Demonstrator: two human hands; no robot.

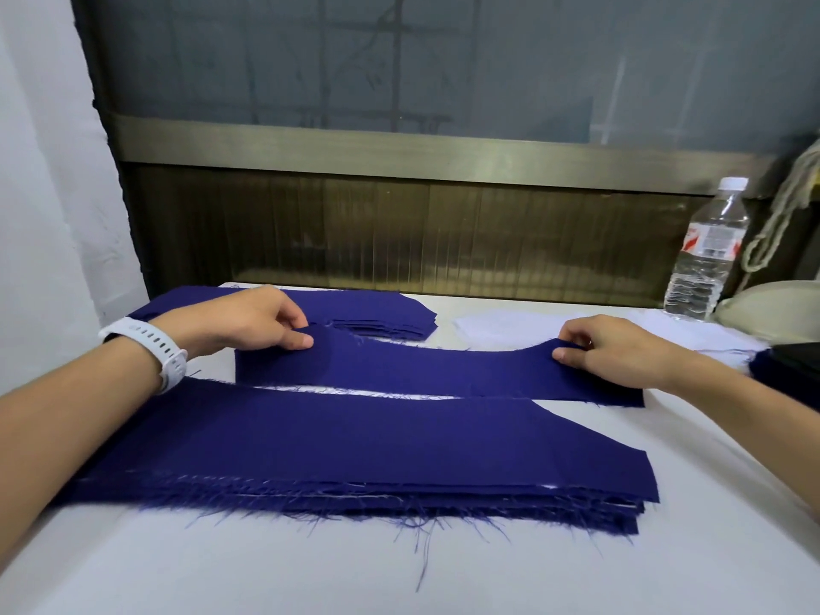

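Head: hands [248, 324] [621, 348] pinch fabric piece [421, 370] (opposite ends).

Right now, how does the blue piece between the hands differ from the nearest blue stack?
The held blue fabric piece looks thin, and the left hand and right hand pinch its far corners; the near blue stack is many layers thick, and no hand grips it. The held piece's far edge curves inward; the stack's far edge runs straight. Both are dark blue, frayed, on the white table.
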